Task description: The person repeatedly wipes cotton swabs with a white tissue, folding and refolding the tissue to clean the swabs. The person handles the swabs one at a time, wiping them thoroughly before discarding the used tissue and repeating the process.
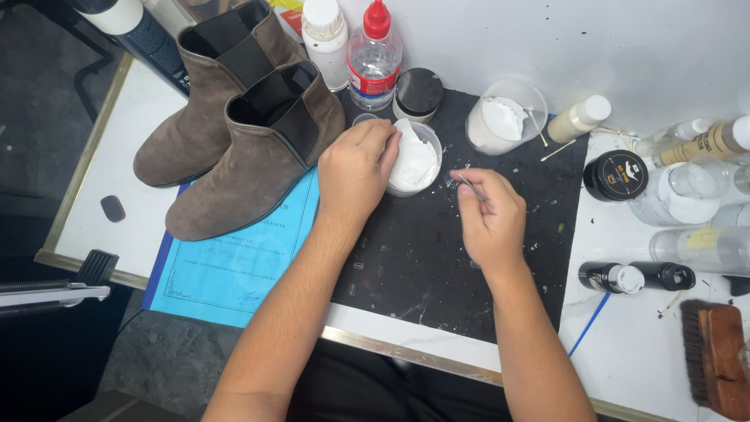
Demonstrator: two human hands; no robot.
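White desk (117,141) carries a black mat (437,258) at its centre, stained with pale flecks. At ten o'clock stand two brown suede boots (234,148) on a blue sheet (234,266); bottles and jars crowd from twelve to three o'clock, with a wooden brush (715,355) at four. The left hand (355,168) grips the rim of a clear tub of white cream (414,160) at the mat's upper middle, steadying it. The right hand (488,215), just beside the tub at three o'clock, is pinched shut on a thin metal tool (469,185). Judging by this, the step is loading the tool; dipping its tip calls for a small, careful reach.
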